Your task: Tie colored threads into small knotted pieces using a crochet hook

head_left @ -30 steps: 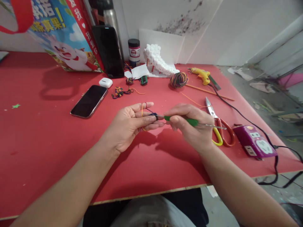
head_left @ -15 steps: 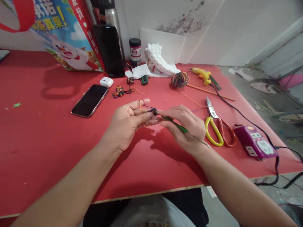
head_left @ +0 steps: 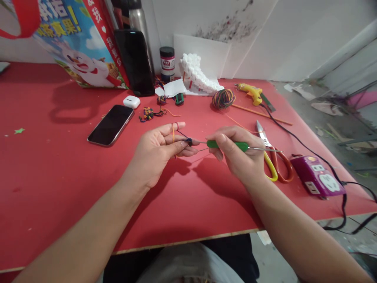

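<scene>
My left hand (head_left: 161,151) pinches a small dark piece of crochet (head_left: 189,142) between thumb and fingers. Orange and dark yarn (head_left: 173,135) loops round its raised index finger. In my right hand (head_left: 238,151) is a crochet hook (head_left: 226,146) with a green handle, gripped by thumb and fingers. The hook's thin metal shaft reaches left to the dark crochet; its other metal end points right, over the scissors. Whether the tip sits inside a stitch is too small to tell. A multicoloured ball of yarn (head_left: 223,99) lies beyond my hands, with an orange strand trailing from it.
Scissors (head_left: 273,163) and a purple power box (head_left: 319,177) with black cables lie to the right. A yellow glue gun (head_left: 250,92) rests behind them. A phone (head_left: 111,125), a white earphone case (head_left: 131,102) and a colourful knitted scrap (head_left: 148,113) are at the left.
My right hand has moved right, away from my left, and the hook has turned closer to level, showing more of its green handle and shaft. My left hand has barely moved.
</scene>
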### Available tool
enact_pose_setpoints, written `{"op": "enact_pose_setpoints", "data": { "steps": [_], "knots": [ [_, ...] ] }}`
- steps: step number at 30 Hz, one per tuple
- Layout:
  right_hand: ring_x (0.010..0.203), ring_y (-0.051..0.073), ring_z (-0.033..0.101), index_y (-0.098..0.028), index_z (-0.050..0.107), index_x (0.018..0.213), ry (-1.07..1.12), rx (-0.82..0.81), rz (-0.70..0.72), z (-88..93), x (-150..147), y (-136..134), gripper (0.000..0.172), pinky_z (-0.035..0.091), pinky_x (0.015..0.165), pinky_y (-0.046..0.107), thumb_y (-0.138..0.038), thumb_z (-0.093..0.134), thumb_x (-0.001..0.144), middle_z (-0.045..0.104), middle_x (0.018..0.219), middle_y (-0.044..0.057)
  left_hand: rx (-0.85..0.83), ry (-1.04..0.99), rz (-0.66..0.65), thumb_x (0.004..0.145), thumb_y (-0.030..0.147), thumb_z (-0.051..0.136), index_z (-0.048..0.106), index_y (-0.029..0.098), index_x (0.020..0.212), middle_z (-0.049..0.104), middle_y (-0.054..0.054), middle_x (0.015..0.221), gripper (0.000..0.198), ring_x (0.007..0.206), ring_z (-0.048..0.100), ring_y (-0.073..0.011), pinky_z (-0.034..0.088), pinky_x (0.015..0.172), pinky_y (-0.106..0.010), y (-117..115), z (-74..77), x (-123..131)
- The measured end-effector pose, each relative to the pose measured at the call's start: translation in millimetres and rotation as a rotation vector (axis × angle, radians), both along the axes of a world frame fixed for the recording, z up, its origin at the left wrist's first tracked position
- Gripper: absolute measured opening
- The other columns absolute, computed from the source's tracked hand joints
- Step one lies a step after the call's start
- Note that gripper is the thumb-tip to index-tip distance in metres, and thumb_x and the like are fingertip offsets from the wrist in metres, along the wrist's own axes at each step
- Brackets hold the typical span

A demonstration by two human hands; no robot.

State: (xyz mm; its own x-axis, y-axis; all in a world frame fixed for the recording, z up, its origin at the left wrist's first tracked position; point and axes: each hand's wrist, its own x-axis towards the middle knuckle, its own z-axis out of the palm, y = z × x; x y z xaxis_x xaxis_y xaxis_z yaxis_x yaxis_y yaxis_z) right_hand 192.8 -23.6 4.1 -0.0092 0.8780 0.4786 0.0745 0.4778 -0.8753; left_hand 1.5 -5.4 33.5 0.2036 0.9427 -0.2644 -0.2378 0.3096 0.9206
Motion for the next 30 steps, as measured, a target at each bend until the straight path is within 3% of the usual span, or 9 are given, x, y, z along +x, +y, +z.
{"op": "enact_pose_setpoints", "data": {
  "steps": [15, 30],
  "knots": [
    [0.053, 0.012, 0.058, -0.020, 0.075, 0.085, -0.065, 0.017, -0.045, 3.8, 4.7, 0.2, 0.017, 0.048, 0.051, 0.029, -0.031, 0.070, 0.097, 0.069, 0.067, 0.000, -0.010, 0.037, 0.019, 0.079, 0.003, 0.078, 0.065, 0.008, 0.134, 0.081, -0.005, 0.078, 0.057, 0.066, 0.079, -0.0193, 0.064, 0.083, -0.031, -0.1, -0.9, 0.1],
    [0.051, 0.011, 0.054, -0.020, 0.076, 0.083, -0.009, -0.034, 0.000, 1.3, 8.1, 2.2, 0.017, 0.043, 0.049, 0.027, -0.030, 0.072, 0.096, 0.067, 0.066, 0.000, -0.020, 0.072, 0.013, 0.081, 0.002, 0.074, 0.065, 0.006, 0.134, 0.080, -0.005, 0.073, 0.053, 0.064, 0.077, -0.0188, 0.061, 0.076, -0.030, -1.9, 1.9, 1.5]
  ]
}}
